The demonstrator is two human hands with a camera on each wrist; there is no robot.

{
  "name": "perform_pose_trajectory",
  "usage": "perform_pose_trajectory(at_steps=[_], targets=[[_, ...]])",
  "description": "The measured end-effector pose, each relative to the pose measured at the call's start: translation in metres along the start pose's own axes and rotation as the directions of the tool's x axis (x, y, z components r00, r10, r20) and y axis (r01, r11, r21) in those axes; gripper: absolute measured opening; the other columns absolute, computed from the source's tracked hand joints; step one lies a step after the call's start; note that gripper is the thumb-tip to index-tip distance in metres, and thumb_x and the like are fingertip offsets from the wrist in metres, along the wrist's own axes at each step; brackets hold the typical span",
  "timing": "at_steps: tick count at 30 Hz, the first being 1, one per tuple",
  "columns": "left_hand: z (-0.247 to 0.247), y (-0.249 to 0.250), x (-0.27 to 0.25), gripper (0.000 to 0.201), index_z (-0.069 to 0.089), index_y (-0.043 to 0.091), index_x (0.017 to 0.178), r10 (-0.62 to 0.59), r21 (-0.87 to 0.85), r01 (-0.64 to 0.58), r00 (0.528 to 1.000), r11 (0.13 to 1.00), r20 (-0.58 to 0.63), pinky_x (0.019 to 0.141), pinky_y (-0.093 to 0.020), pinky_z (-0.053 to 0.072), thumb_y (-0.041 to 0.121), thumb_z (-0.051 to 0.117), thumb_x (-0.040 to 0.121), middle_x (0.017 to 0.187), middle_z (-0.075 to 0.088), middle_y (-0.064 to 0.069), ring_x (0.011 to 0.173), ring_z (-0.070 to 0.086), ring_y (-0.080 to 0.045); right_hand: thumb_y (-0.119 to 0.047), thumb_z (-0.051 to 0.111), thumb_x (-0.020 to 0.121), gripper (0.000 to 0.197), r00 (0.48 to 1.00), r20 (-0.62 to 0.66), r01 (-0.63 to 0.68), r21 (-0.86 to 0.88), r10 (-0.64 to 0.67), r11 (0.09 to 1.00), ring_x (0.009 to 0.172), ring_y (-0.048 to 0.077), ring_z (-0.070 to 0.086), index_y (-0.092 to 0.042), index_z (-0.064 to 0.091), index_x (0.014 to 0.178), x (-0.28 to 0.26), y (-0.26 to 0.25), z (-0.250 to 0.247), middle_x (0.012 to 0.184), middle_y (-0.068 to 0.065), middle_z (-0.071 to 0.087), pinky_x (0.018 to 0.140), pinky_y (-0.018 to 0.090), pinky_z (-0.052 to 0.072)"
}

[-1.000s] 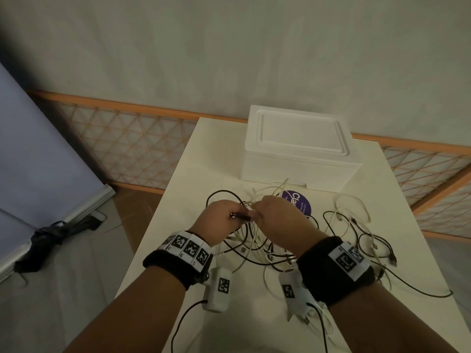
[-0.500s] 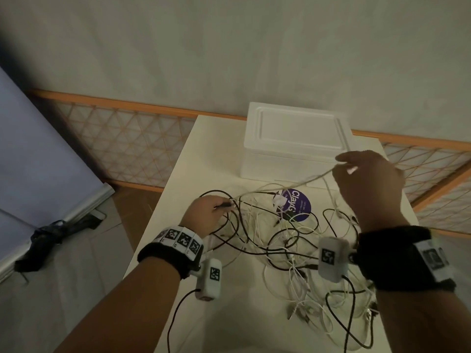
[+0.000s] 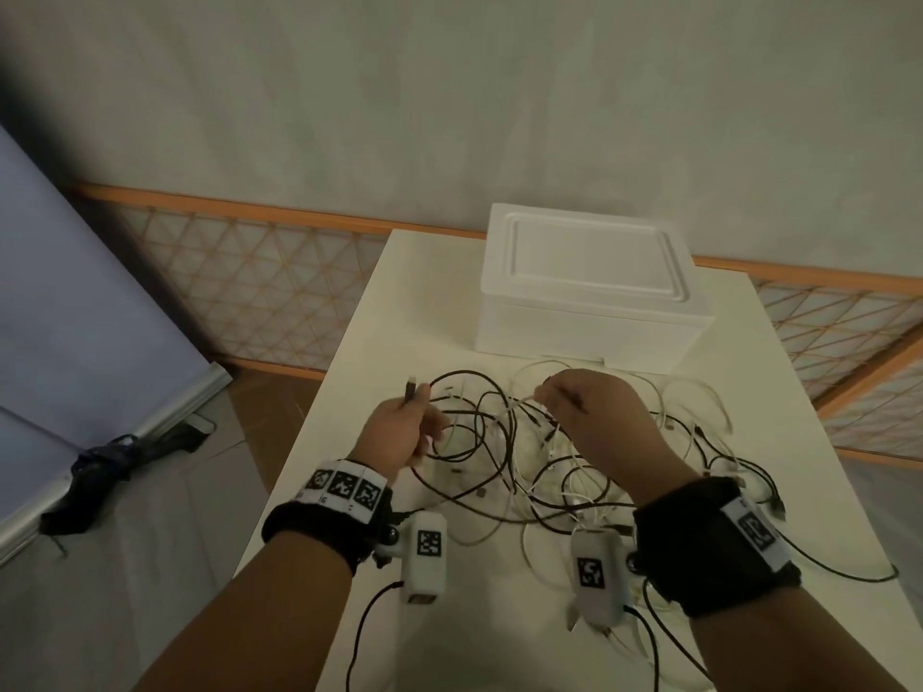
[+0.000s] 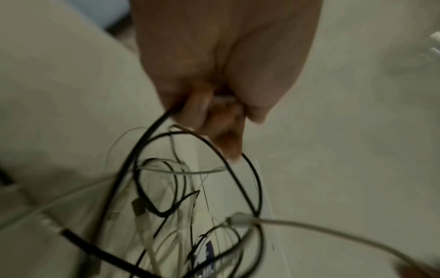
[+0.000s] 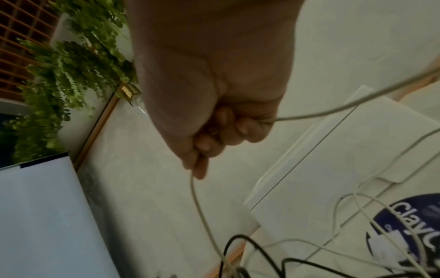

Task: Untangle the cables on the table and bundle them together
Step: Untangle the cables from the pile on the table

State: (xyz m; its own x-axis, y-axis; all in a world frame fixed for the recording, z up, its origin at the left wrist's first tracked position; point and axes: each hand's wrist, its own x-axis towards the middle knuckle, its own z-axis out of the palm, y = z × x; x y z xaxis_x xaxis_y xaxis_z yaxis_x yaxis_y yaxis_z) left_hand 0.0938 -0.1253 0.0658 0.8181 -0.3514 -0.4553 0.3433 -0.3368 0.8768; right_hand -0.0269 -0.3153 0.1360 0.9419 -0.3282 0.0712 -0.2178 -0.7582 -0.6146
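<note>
Pinching: left hand (image 3: 399, 427) fingers curled on black cable (image 3: 452, 387) end, right hand (image 3: 594, 412) fingers curled on white cable (image 3: 519, 403). Both raised over tangle (image 3: 559, 472) mid-worktop (image 3: 379, 352), box (image 3: 589, 297) at 12 o'clock.

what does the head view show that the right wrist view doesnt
Only the head view: the left hand pinching a black cable with its plug sticking up, the whole tangle on the table, and the full white foam box. Only the right wrist view: green foliage and the purple round label. Both: the right hand gripping a white cable, with black loops below.
</note>
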Motion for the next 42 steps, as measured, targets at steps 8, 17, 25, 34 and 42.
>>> perform_pose_trajectory(at_steps=[8,17,25,34,42], targets=[[0.021,0.019,-0.023,0.052,0.069,-0.003,0.105,-0.038,-0.585,0.346,0.88,0.733,0.473,0.07,-0.033,0.059,0.037,0.035,0.101,0.102,0.071,-0.017,0.084,0.071,-0.026,-0.027,0.05,0.097,0.014,0.985,-0.156,0.112,0.232,-0.076,0.966,0.061,0.012,0.051,-0.019,0.059,0.089,-0.001,-0.012,0.008,0.065,0.001,0.056,0.055,0.019,0.038],[0.033,0.027,-0.025,0.038,0.056,0.003,0.103,0.006,-0.809,0.252,0.954,0.531,0.301,0.076,-0.041,0.06,0.032,0.031,0.104,0.103,0.07,-0.022,0.087,0.072,-0.03,-0.029,0.044,0.099,0.012,0.996,0.034,0.082,0.098,-0.086,0.992,0.066,0.013,0.057,-0.022,0.053,0.095,-0.018,0.001,0.018,0.07,-0.003,0.06,0.065,0.03,0.047],[0.04,0.032,-0.032,0.029,0.058,0.009,0.101,0.082,-0.852,0.158,0.97,0.5,0.228,0.063,-0.03,0.059,0.031,0.039,0.102,0.069,0.067,-0.003,0.059,0.065,-0.015,-0.033,0.039,0.099,0.018,0.974,0.194,0.159,-0.239,-0.113,0.958,0.073,0.021,0.06,-0.022,0.054,0.101,-0.026,-0.007,0.031,0.082,0.0,0.065,0.063,0.032,0.046],[0.033,0.022,-0.03,0.038,0.032,0.021,0.066,0.063,-0.771,-0.02,0.998,0.637,0.026,0.036,-0.018,0.018,0.032,0.047,0.099,0.045,0.023,0.008,0.037,0.018,-0.008,-0.041,0.048,0.096,0.023,0.961,0.276,0.048,-0.192,0.007,0.98,0.088,0.01,0.061,-0.031,0.067,0.105,-0.031,-0.013,0.026,0.094,-0.01,0.068,0.071,0.024,0.043],[-0.015,0.007,-0.011,0.042,0.036,0.021,0.062,-0.18,-0.788,-0.027,0.968,0.615,-0.173,0.038,-0.018,0.014,0.038,0.055,0.095,0.041,0.019,0.006,0.034,0.014,-0.01,-0.053,0.052,0.09,0.028,0.915,0.228,-0.268,-0.274,0.333,0.923,0.106,0.009,0.06,-0.04,0.067,0.111,-0.055,0.053,-0.013,0.114,-0.015,0.067,0.089,0.029,0.046]])
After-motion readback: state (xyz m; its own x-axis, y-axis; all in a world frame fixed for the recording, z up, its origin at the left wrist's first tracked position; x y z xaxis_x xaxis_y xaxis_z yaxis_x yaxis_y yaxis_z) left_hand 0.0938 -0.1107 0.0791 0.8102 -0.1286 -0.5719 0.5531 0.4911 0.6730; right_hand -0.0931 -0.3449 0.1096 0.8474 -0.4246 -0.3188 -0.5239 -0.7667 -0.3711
